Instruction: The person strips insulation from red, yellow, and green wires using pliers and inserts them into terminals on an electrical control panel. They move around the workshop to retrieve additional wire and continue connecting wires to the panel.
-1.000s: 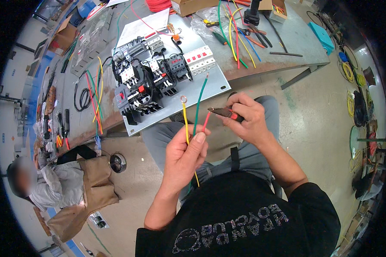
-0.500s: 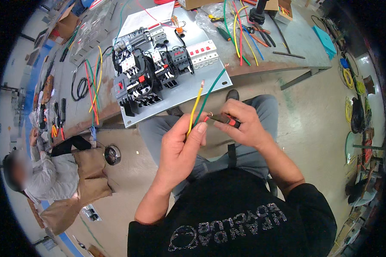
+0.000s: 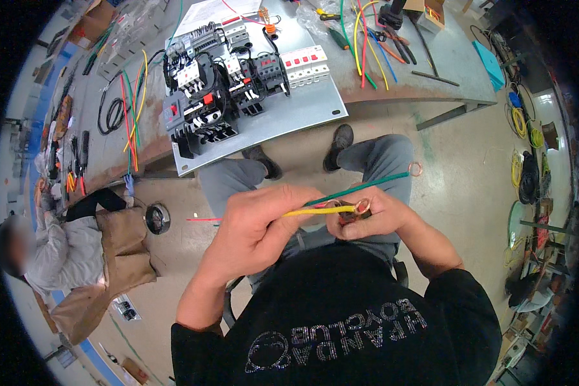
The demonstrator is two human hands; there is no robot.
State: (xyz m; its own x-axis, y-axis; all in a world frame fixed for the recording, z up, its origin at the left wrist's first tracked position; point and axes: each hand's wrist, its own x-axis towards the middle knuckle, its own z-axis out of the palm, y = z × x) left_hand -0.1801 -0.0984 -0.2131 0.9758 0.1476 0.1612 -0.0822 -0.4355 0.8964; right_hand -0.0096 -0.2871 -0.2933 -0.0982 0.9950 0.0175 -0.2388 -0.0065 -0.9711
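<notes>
Above my lap, my left hand (image 3: 257,222) is closed around a bundle of insulated wires. A yellow wire (image 3: 321,210) and a green wire (image 3: 367,185) stick out from it to the right, each ending in a bare copper loop. The tail of a red wire (image 3: 202,219) shows left of that hand; the red wire's other end is mostly hidden between my hands. My right hand (image 3: 379,209) is curled around small pliers (image 3: 350,217), whose jaws I cannot make out. The yellow wire's loop lies right over my right fingers.
Beyond my knees, a metal mounting plate (image 3: 315,119) with contactors and breakers overhangs the edge of the workbench (image 3: 424,93). Loose coloured wires (image 3: 367,48), cutters (image 3: 399,45) and a teal box (image 3: 489,64) lie on it. Another person (image 3: 71,248) sits at left.
The wires in my left hand have swung from pointing up to pointing right. My right hand has turned and come lower, closer against the left one. The yellow and green ends now show loops.
</notes>
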